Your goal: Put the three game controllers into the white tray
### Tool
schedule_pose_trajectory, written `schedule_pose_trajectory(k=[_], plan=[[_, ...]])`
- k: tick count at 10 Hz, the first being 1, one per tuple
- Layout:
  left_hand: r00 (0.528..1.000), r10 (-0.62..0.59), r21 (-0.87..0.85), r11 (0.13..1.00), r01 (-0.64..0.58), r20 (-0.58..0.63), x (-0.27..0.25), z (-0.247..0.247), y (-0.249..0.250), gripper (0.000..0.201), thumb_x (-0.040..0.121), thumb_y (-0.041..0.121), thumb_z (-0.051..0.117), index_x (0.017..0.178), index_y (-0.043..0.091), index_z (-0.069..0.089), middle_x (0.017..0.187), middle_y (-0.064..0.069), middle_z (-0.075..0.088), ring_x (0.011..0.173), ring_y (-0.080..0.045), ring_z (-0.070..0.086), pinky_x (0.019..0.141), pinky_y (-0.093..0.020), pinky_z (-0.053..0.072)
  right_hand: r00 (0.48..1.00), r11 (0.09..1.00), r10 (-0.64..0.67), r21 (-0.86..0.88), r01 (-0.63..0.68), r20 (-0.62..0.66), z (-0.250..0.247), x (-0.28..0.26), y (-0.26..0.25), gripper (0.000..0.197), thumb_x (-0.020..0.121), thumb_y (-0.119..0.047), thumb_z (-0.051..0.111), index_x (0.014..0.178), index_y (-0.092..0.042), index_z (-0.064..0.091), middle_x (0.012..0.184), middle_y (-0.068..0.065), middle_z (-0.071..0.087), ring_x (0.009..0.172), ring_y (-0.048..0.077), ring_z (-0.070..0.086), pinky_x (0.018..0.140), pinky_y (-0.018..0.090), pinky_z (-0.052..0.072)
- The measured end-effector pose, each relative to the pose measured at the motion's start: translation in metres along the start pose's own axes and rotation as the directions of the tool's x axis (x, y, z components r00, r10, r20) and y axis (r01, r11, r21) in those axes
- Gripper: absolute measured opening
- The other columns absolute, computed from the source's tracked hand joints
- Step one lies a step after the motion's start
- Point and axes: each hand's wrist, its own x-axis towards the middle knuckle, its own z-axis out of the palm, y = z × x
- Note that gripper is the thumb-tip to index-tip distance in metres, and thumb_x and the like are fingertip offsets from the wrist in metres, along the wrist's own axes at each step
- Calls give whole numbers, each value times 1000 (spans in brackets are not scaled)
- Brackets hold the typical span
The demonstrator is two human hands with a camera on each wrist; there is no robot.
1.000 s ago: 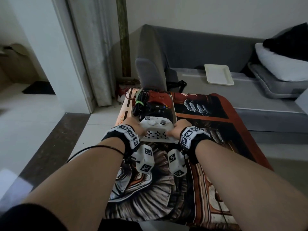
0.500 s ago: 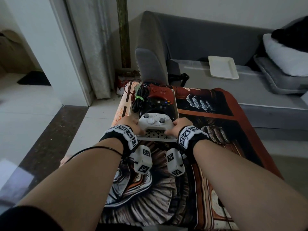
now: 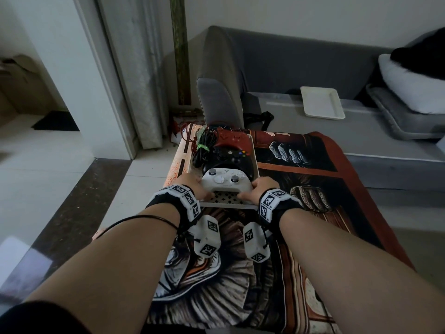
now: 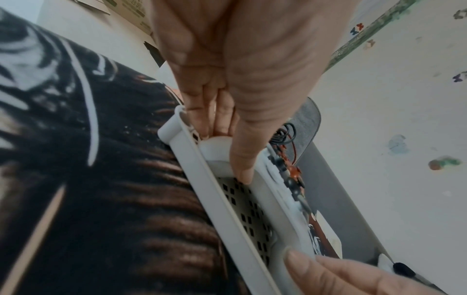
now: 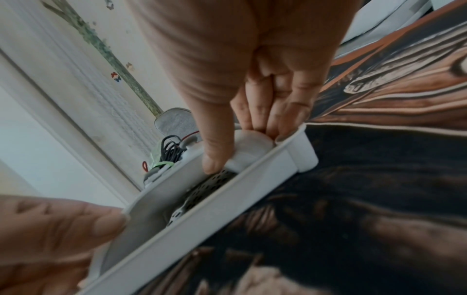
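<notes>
A white tray (image 3: 226, 206) with a perforated floor lies on the patterned blanket. In it a red controller (image 3: 230, 138) sits at the far end and a black controller (image 3: 231, 156) in the middle. At the near end is the white controller (image 3: 226, 180). My left hand (image 3: 199, 189) grips its left handle and my right hand (image 3: 252, 189) grips its right handle. In the left wrist view the thumb (image 4: 242, 159) lies over the white grip (image 4: 217, 147), just inside the tray rim (image 4: 220, 189). The right wrist view shows my fingers (image 5: 252, 123) curled round the other grip (image 5: 250, 147).
A bundle of black and red cables (image 3: 203, 148) fills the tray's far left corner. A second, empty white tray (image 3: 321, 102) lies on the grey sofa (image 3: 313, 131) behind, next to a white pillow (image 3: 409, 88). The blanket's left edge drops to the tiled floor (image 3: 72, 177).
Both hands stay on the white controller at the tray's near end. Only the head view has shifted a little; the controller has barely moved.
</notes>
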Motion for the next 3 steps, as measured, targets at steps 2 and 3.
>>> schedule_pose_trajectory(k=[2, 3], plan=[[1000, -25, -64, 998, 24, -18, -8, -7, 6, 29, 81, 33, 68, 66, 12, 54, 73, -5, 58, 80, -25, 56, 61, -27, 40, 1000, 999, 15, 37, -15, -13, -6, -11, 1, 45, 75, -45, 73, 58, -12, 47, 57, -1, 45, 51, 13, 44, 44, 22, 29], [998, -30, -57, 998, 26, -57, -12, -14, 11, 43, 79, 47, 67, 59, 14, 48, 77, -6, 56, 80, -24, 55, 62, -28, 40, 997, 997, 10, 76, -4, -72, -15, -16, 3, 48, 76, -45, 72, 56, -13, 43, 56, 0, 45, 53, 15, 46, 45, 23, 30]])
